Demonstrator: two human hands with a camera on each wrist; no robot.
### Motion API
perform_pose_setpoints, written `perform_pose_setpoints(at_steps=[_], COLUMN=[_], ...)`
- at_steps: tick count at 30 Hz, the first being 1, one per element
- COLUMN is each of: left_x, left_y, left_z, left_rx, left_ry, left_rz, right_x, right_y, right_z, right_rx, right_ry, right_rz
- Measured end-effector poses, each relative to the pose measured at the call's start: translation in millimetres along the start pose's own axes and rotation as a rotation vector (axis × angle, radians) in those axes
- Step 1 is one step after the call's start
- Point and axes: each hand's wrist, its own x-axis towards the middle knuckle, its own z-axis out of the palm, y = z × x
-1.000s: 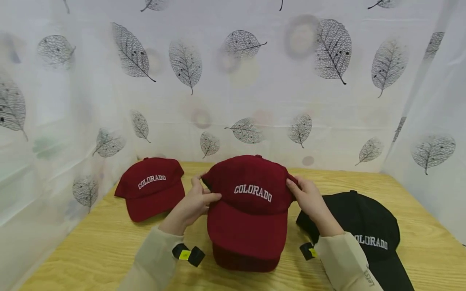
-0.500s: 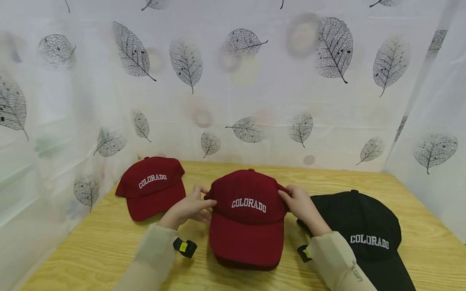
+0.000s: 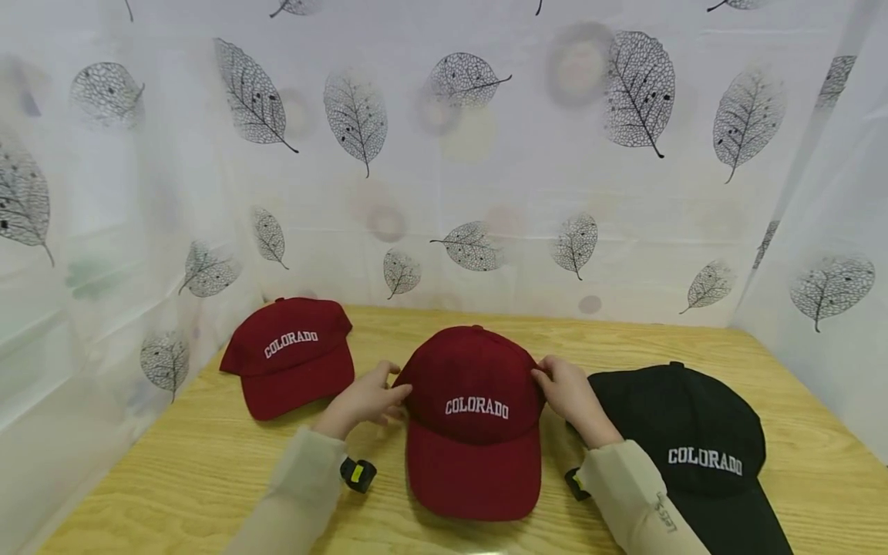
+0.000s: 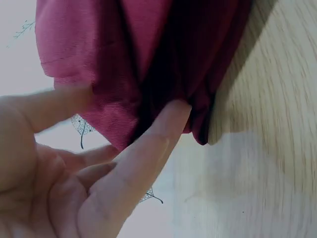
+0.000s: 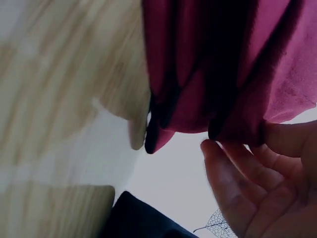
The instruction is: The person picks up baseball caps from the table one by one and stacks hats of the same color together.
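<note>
A red baseball cap [image 3: 477,378] with white COLORADO lettering sits mid-table, brim toward me. At its left side edge, the thumb and fingers of my left hand [image 3: 368,397] pinch the cloth. The right side edge is pinched by my right hand [image 3: 570,393], thumb in front. From the left wrist, the hand [image 4: 104,193] has fingers on both sides of the red cloth [image 4: 114,74]. Two layered edges of red cloth [image 5: 193,94] show in the right wrist view, above the right hand [image 5: 267,183]. The lower cap is hidden in the head view.
Another red COLORADO cap [image 3: 291,358] lies at the back left of the wooden table [image 3: 194,470]. To the right, a black COLORADO cap [image 3: 683,424] lies close by my right forearm. A white leaf-patterned curtain [image 3: 444,177] encloses the back and sides.
Both hands have lowered the red cap over another red cap beneath it. The lower brim, visible earlier, is now covered. The front has tipped down slightly.
</note>
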Motion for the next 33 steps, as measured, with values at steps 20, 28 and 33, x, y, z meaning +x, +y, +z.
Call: perform_pose_setpoints(at_steps=[20, 28, 33], left_x=[8.8, 0.8, -4.2], left_y=[-6.7, 20.3, 28.1], left_z=[6.7, 16.4, 31.6], left_rx=[0.577, 0.465, 0.517], left_ry=[0.199, 0.304, 0.170], left_rz=[0.107, 0.350, 0.540], right_x=[7.6, 1.8, -8.8], right_y=[-2, -23, -46], right_z=[0, -9, -8], right_rx=[-0.146, -0.064, -0.044], right_ry=[-0.122, 0.017, -0.021], right_rz=[-0.012, -0.047, -0.298])
